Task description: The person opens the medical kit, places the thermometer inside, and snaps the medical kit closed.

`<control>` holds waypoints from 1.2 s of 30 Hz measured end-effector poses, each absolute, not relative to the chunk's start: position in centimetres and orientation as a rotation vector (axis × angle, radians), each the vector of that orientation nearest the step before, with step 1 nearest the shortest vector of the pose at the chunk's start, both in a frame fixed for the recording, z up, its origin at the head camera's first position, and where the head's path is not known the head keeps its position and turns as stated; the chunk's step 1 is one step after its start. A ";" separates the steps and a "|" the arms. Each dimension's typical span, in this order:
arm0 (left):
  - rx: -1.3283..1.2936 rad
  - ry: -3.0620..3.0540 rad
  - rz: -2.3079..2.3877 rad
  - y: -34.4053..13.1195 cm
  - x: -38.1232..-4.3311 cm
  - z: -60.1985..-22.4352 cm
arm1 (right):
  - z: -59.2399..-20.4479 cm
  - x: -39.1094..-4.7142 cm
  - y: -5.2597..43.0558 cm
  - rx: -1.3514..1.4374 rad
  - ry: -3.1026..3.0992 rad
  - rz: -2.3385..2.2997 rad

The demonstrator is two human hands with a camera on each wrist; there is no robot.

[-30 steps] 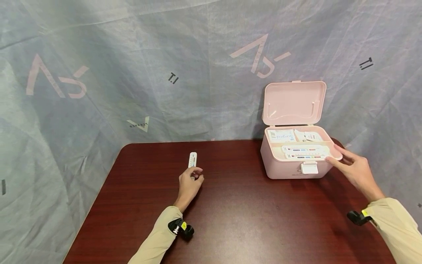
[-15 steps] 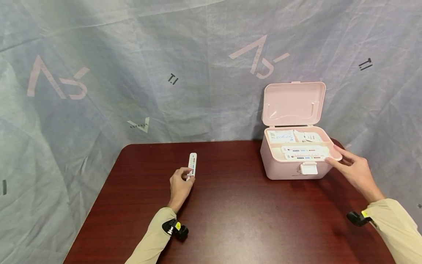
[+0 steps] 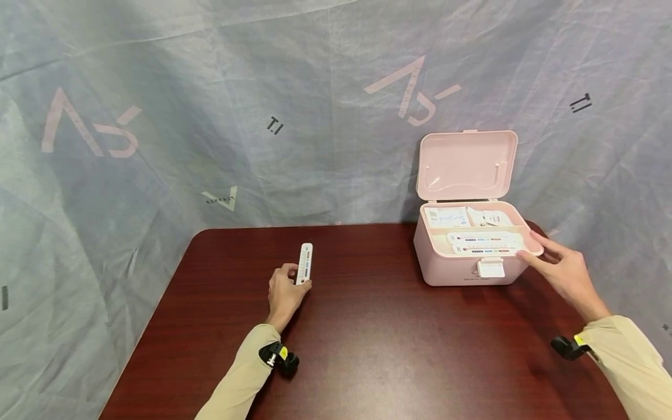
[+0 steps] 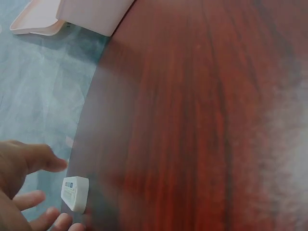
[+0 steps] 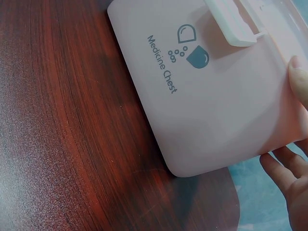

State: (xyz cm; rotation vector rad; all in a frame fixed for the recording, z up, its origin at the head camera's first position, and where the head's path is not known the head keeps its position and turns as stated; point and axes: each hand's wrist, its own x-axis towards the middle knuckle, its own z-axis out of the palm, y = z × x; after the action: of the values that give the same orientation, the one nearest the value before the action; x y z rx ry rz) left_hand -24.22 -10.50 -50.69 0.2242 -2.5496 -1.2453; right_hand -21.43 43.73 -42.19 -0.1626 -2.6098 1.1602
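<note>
A white strip thermometer (image 3: 305,262) with a printed scale lies on the left part of the table, its far end pointing to the back wall. My left hand (image 3: 286,293) straddles its near end, thumb to the right and fingers to the left. In the left wrist view a gap shows between the thumb (image 4: 45,161) and the thermometer (image 4: 75,194). At the right stands a pink medicine chest (image 3: 446,271), lid up. My right hand (image 3: 569,277) holds its front right corner, thumb at the front rim and fingers along the side. Two similar thermometers (image 3: 485,249) lie in the front compartment.
Behind a divider in the chest are a packet marked Surgical (image 3: 448,216) and another white packet (image 3: 490,218). A white latch (image 3: 490,268) hangs on the chest's front. Grey cloth (image 3: 315,146) rises behind the dark red wooden table (image 3: 378,338).
My left hand has shifted left and down along the thermometer, and its fingers have spread to either side, uncovering more of the strip. My right hand stays at the chest's corner.
</note>
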 end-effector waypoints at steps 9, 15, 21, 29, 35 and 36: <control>0.206 -2.619 -1.164 -10.5 -24.9 -50.5 | -42.3 -21.5 43.8 -0.161 -2.619 1.151; 0.188 -2.657 -1.123 -10.7 -25.3 -50.5 | -42.2 -21.4 43.8 -0.171 -2.633 1.134; 0.151 -2.654 -1.102 -11.1 -25.5 -50.4 | -42.2 -21.4 43.8 -0.172 -2.624 1.137; 0.100 -2.660 -1.074 -11.2 -25.7 -50.7 | -42.1 -21.4 43.8 -0.184 -2.630 1.142; 0.056 -2.658 -1.068 -11.0 -25.9 -50.5 | -42.1 -21.4 43.7 -0.178 -2.622 1.143; 0.056 -2.661 -1.071 -11.0 -25.9 -50.5 | -42.2 -21.5 43.7 -0.176 -2.620 1.145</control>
State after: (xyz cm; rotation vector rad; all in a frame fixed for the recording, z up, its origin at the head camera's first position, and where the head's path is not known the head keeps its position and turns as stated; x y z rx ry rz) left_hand -25.90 -10.98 -50.47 0.0560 -2.6607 -1.0708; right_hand -21.47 43.73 -42.17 -0.1762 -2.6197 1.1446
